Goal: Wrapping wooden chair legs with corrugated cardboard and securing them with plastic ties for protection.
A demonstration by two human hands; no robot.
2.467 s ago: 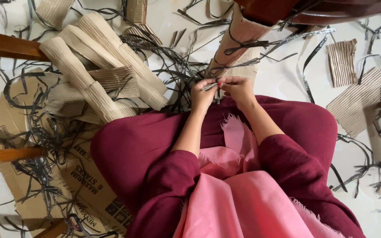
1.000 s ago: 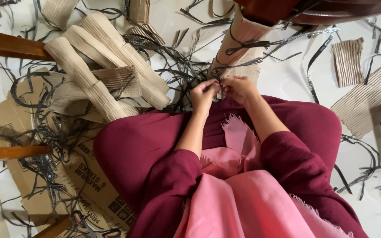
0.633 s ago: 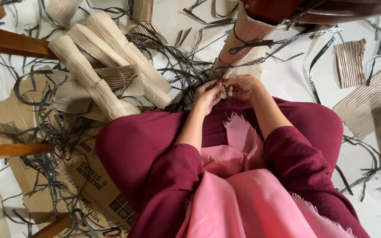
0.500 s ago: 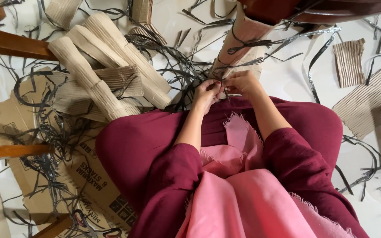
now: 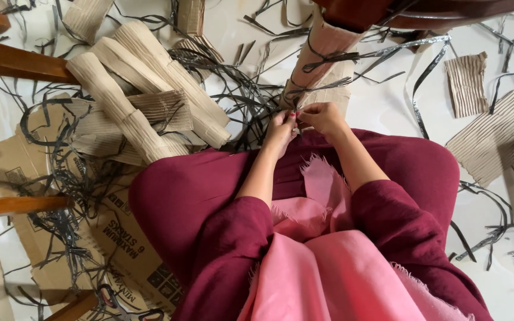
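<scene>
Your left hand (image 5: pixel 281 128) and right hand (image 5: pixel 323 116) meet fingertip to fingertip, both pinching a thin black strap (image 5: pixel 297 113) at the near foot of a cardboard-wrapped chair leg (image 5: pixel 319 59), just past your knees. More black straps (image 5: pixel 245 101) lie tangled to the left. Rolled cardboard bundles (image 5: pixel 144 95) sit farther left, with flat cardboard pieces (image 5: pixel 489 137) on the right.

Both forearms reach forward, left hand (image 5: pixel 281 129) and right hand (image 5: pixel 322 116) meeting, fingertips pinched together.
</scene>
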